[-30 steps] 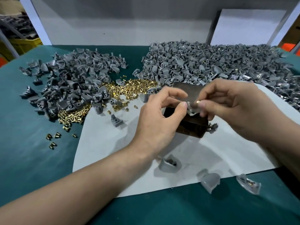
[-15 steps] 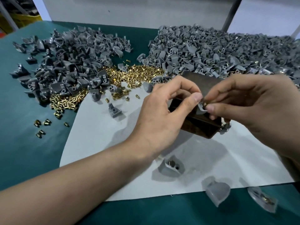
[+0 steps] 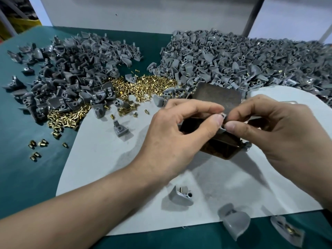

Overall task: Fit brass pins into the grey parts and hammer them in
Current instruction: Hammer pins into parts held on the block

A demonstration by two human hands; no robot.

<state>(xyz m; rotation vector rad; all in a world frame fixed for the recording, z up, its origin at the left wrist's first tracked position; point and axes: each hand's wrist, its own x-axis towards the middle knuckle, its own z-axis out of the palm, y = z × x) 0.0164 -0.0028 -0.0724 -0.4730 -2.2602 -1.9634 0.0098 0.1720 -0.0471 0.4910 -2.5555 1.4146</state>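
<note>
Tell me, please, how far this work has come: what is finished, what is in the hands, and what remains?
Done, apparently: the right pile shows brass in some parts, and a front part carries a pin. In hand: the left hand and right hand pinch one grey part over the dark block. Left: the left pile and loose brass pins. No hammer shows.

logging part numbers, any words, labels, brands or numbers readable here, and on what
None readable. No text, label or number shows on the grey parts, brass pins, dark block, white sheet or green table. The small part pinched by the left hand and right hand is mostly hidden.
</note>
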